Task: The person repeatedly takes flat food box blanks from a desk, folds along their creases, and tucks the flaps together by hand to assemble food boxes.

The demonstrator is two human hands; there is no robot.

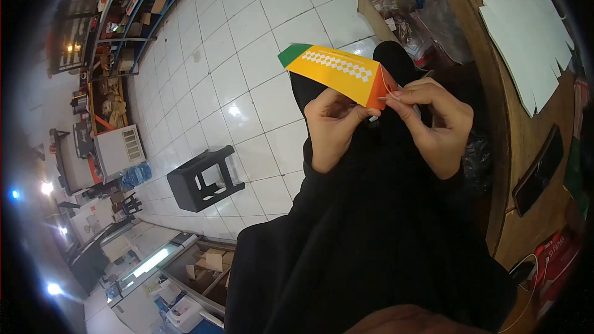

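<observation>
A folded card piece [334, 73], yellow with a white diamond pattern, has a green end at the left and an orange end at the right. It is held up above the black-clothed lap. My left hand [334, 127] grips its lower edge near the orange end, with thumb and fingers closed on it. At the orange end, my right hand [436, 117] pinches a thin pale cord or strip between thumb and forefinger. The cord runs up along the orange face. Exactly where it is fastened is too small to tell.
On the wooden table [495, 43] at the right lie white cut sheets [529, 40] and a dark phone [538, 170]. Plastic bags [408, 25] lie beside the table. A black stool [204, 179] stands on the tiled floor, with shelves [133, 18] at the far left.
</observation>
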